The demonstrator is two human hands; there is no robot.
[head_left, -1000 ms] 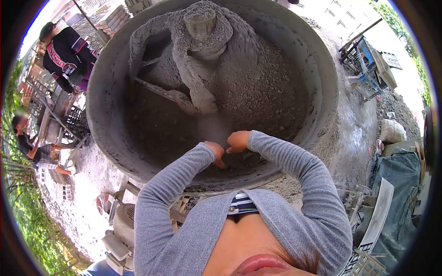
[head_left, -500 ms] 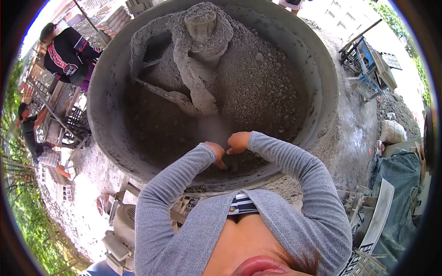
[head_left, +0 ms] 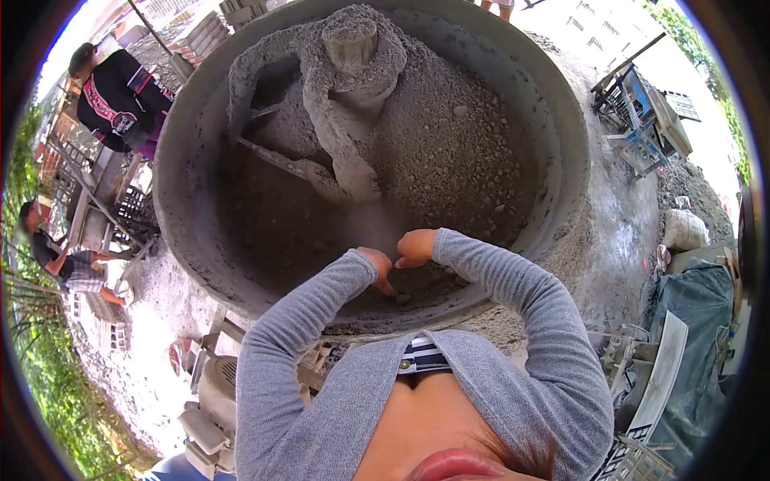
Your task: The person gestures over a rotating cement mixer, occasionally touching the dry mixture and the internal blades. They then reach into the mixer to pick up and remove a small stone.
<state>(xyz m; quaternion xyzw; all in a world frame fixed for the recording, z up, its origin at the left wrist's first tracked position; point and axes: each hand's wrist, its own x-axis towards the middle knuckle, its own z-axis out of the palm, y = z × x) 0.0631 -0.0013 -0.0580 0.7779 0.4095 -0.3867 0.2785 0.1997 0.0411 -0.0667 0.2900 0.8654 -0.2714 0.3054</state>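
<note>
Both my hands hang close together just inside the near side of a large round mixer drum (head_left: 571, 152), over the dark part of its bottom. My left hand (head_left: 378, 268) is bent at the wrist, its fingers pointing down and closed together. My right hand (head_left: 415, 248) is curled beside it, the fingertips almost meeting the left hand. Whatever they grip, if anything, I cannot make out. Beyond them lies a grey gravel mix (head_left: 453, 152), heaped on the far right side. A cement-crusted mixing arm (head_left: 341, 140) runs from the central hub (head_left: 350, 44). Pale dust hangs just past my hands.
At the left, one person (head_left: 120, 100) stands in a dark printed top; another person (head_left: 60, 256) bends or sits lower down. A motor (head_left: 220, 389) sits by the drum's near left. On the right are a blue metal frame (head_left: 639, 148), a white sack (head_left: 684, 230) and a dark tarp (head_left: 696, 321).
The gravel surface on the right looks shifted, with stones in different places. The lower person at the left has moved a little down and left. My hands stay nearly where they were.
</note>
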